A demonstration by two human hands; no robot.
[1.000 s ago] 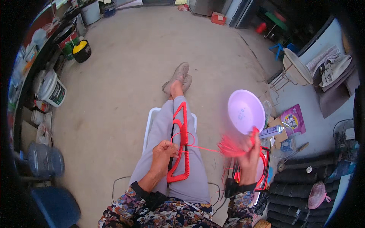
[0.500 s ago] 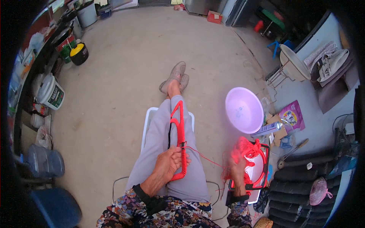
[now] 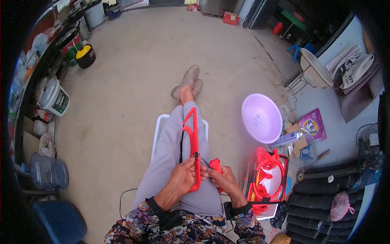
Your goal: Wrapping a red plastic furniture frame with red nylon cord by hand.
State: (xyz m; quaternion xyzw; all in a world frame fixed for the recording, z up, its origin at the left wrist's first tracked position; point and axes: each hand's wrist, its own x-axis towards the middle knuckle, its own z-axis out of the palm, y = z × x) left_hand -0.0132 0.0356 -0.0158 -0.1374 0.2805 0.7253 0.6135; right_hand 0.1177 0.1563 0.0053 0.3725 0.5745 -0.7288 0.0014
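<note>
Gripped the lower part of a red cord-wrapped frame point(image 3: 194, 140) with the left fingers point(image 3: 188, 163), at lower centre of the frame of view. Closed the right fingers point(image 3: 215, 174) around a red cord bundle point(image 3: 215, 164), immediately right of the wrapped frame, exposing red cord above and below the grasp. Could not tell whether the fingertips of the two hands touched.

Rested the wrapped frame lengthwise along grey trousers point(image 3: 166, 142) at picture centre, with the triangular end toward the top edge and a dark band point(image 3: 196, 155) just above the left grasp. Wore floral sleeves point(image 3: 132, 221) at the bottom edge. Crossed the feet, in brownish shoes point(image 3: 191, 75), at upper centre.

Located loose red cord point(image 3: 267, 159) at lower right, heaped at a black-edged second frame point(image 3: 266, 201) over a white container point(image 3: 266, 215). Found a purple basin point(image 3: 260, 116) above that, with a spray can point(image 3: 286, 138) just beside it and a purple bag point(image 3: 315, 124) farther right.

Noted a white bucket point(image 3: 55, 96) at left, a black pot with a yellow lid point(image 3: 85, 57) at upper left, and a bluish water jug point(image 3: 48, 171) at lower left.
</note>
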